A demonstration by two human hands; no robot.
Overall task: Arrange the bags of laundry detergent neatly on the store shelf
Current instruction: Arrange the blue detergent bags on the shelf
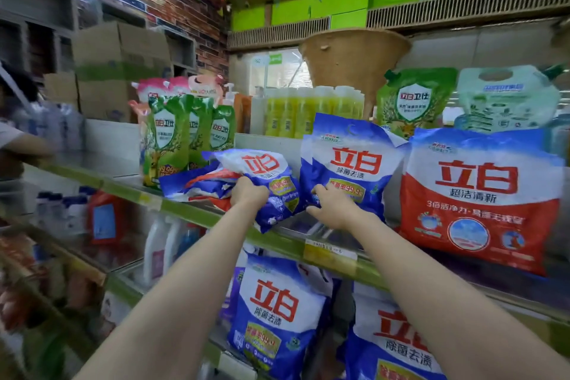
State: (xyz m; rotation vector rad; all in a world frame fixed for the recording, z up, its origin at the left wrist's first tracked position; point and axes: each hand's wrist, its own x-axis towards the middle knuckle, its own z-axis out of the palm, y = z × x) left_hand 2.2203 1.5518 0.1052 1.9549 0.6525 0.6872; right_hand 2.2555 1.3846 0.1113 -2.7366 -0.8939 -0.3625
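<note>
Both forearms reach up to the green shelf edge (pixel 197 213): left hand (pixel 248 193) grips a slumped blue bag (pixel 271 182) lying tilted on a heap, just left of the upright blue bag (pixel 351 170), which right hand (pixel 331 205) holds at its lower front. Step, imo: standing the fallen bag up. Next move needs lift + rotate upright, set flush beside the upright blue bag w/o tipping it.

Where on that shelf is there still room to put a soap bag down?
Bare shelf shows between the tilted blue bag in the left hand and the upright blue bag under the right hand. More lies left of the green pouches. The floppy heap there is crowded.
</note>
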